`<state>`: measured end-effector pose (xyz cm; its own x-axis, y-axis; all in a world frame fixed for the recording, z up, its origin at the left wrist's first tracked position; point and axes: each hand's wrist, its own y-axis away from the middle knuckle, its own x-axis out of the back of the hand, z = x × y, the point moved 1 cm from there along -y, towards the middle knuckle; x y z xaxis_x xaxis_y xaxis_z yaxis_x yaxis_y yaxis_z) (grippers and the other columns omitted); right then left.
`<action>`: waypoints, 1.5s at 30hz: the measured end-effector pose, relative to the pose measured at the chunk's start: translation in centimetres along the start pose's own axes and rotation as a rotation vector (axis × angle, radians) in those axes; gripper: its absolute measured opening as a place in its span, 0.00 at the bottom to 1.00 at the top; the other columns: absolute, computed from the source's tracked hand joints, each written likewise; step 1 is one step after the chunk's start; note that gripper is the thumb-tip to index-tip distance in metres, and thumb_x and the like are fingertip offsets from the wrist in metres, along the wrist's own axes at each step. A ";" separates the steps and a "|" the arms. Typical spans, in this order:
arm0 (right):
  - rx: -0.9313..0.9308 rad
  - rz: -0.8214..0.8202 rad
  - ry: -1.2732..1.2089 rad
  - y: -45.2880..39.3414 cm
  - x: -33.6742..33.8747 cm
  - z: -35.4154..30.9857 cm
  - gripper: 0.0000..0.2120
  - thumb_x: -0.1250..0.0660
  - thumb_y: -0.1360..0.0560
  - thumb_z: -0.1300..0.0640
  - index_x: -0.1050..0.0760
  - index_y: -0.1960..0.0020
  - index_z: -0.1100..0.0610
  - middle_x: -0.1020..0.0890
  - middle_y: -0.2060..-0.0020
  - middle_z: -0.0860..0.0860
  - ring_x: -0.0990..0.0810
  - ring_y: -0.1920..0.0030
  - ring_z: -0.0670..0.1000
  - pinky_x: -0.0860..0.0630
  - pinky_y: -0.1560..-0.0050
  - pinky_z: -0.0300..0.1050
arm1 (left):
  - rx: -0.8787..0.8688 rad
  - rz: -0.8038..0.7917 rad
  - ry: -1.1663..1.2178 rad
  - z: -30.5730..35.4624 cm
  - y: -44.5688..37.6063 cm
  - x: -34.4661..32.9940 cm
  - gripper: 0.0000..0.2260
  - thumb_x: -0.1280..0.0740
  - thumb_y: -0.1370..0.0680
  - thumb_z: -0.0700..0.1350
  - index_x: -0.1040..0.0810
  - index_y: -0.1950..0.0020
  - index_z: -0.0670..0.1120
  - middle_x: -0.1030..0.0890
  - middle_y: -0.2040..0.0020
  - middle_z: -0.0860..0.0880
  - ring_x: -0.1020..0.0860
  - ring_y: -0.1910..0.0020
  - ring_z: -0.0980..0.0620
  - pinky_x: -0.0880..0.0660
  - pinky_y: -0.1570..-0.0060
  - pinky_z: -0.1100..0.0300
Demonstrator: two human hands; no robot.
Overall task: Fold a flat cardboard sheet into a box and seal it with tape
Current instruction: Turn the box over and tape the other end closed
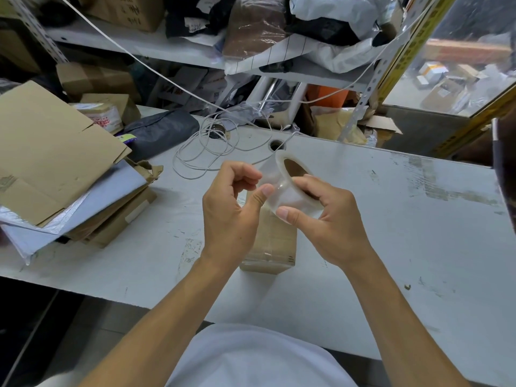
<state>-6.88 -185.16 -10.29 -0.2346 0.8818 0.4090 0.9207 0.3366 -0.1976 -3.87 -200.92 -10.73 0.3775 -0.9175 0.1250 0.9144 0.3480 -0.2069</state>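
A small brown cardboard box [272, 244] stands on the white table [391, 219], folded up, with clear tape shining along its top. Above it I hold a roll of clear tape [290, 188]. My right hand [332, 219] grips the roll, with fingers through its core and the thumb on its outer face. My left hand [231, 208] is beside it, thumb and forefinger pinching at the tape's loose end on the roll's left side. The box's far end is hidden behind my hands.
A pile of flat cardboard sheets [50, 152] and white mailers lies at the table's left. A coiled white cable [206, 152] and a dark bag [162, 132] lie behind. Cluttered shelves [167, 48] rise at the back. A cable hole [276, 145] is in the tabletop.
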 end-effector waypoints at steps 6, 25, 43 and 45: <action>-0.034 -0.014 0.038 -0.1 -0.4 0.1 0.15 0.26 0.29 0.52 0.19 0.45 0.57 0.17 0.55 0.48 0.19 0.52 0.49 0.23 0.43 0.52 | 0.041 0.037 -0.034 -0.2 0.3 -0.2 0.08 0.26 0.25 0.40 0.22 0.49 0.47 0.20 0.54 0.56 0.21 0.55 0.54 0.23 0.51 0.58; 0.040 -0.011 0.141 0.4 -0.3 -0.4 0.16 0.25 0.31 0.57 0.18 0.45 0.59 0.19 0.54 0.42 0.32 0.42 0.36 0.38 0.31 0.33 | -0.136 -0.038 -0.401 -0.2 -1.3 1.1 0.08 0.32 0.23 0.34 0.22 0.45 0.43 0.20 0.57 0.54 0.21 0.56 0.57 0.24 0.53 0.67; 0.087 -0.003 0.204 0.2 0.1 -0.3 0.16 0.26 0.31 0.57 0.19 0.45 0.62 0.22 0.55 0.36 0.30 0.43 0.38 0.41 0.31 0.27 | -0.056 -0.123 -0.467 -0.5 -1.4 1.2 0.03 0.33 0.21 0.39 0.22 0.54 0.45 0.23 0.60 0.58 0.24 0.58 0.59 0.28 0.58 0.69; 0.098 -0.012 0.212 0.1 0.1 -0.3 0.16 0.26 0.30 0.57 0.19 0.45 0.62 0.23 0.55 0.35 0.28 0.43 0.39 0.42 0.30 0.27 | -0.051 -0.158 -0.500 -0.5 -1.5 1.1 0.04 0.35 0.19 0.39 0.25 0.54 0.45 0.26 0.60 0.59 0.26 0.59 0.61 0.32 0.60 0.71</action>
<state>-6.72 -185.11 -9.97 -0.1650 0.7920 0.5878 0.8812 0.3860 -0.2728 -4.95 -202.57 -10.79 0.2707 -0.7496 0.6040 0.9622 0.1916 -0.1935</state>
